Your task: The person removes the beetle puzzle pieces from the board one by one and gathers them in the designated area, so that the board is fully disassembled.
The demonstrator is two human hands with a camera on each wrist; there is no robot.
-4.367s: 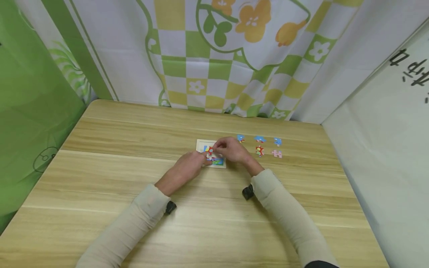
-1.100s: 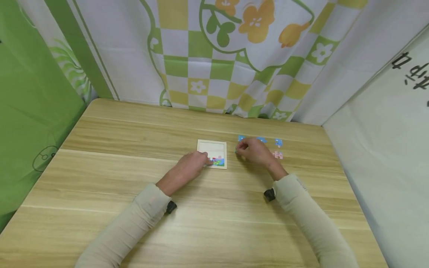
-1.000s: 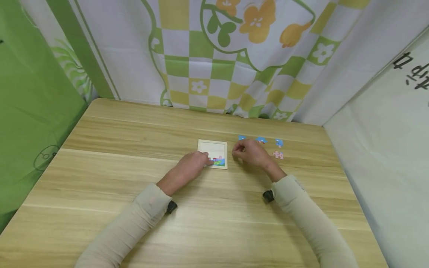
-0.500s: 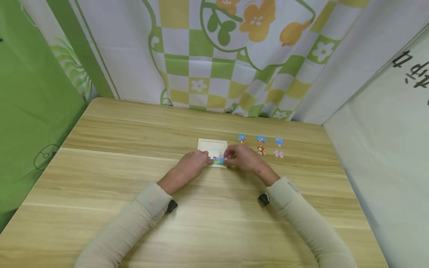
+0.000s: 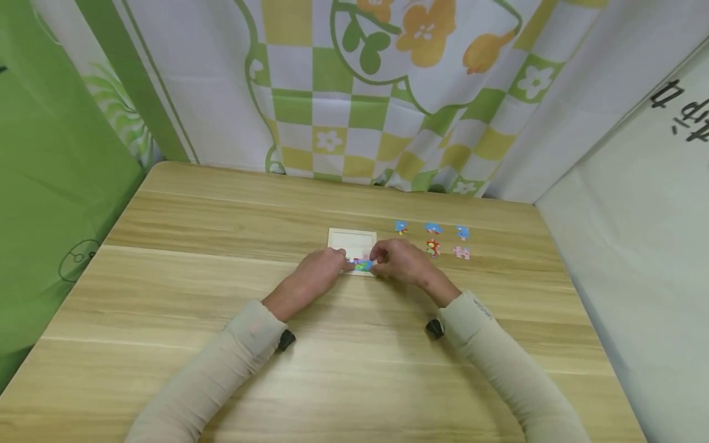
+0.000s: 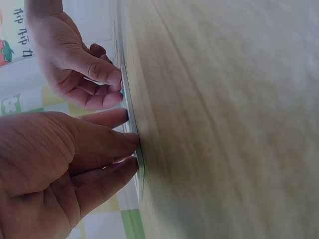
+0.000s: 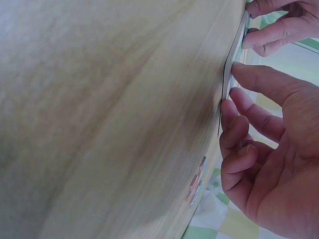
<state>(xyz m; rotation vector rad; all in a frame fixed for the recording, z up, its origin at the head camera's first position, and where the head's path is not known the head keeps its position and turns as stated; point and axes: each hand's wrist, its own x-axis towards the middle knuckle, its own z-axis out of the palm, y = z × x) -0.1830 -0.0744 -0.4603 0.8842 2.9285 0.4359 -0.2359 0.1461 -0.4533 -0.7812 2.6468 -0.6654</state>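
Note:
In the head view a pale square puzzle frame (image 5: 352, 239) lies on the table, with a strip of joined colourful puzzle pieces (image 5: 364, 265) along its near side. My left hand (image 5: 312, 277) holds the frame's lower left part, thumb and fingertips on its edge and over the pieces. At the right end of the strip my right hand (image 5: 407, 263) pinches a puzzle piece, mostly hidden by thumb and forefinger. In the right wrist view the right thumb and forefinger meet the frame's edge (image 7: 229, 74), the other fingers curled. Both hands (image 6: 79, 174) are close together in the left wrist view.
Right of the frame lie loose puzzle pieces: three blue ones in a row, including a blue piece (image 5: 433, 228), and below them a red piece (image 5: 432, 248) and a pink piece (image 5: 461, 252). A patterned curtain (image 5: 354, 117) hangs behind the wooden table (image 5: 232, 209).
My right hand has taken a piece from beside the loose ones and moved left onto the frame's right edge, where it stays. The left hand has kept its place.

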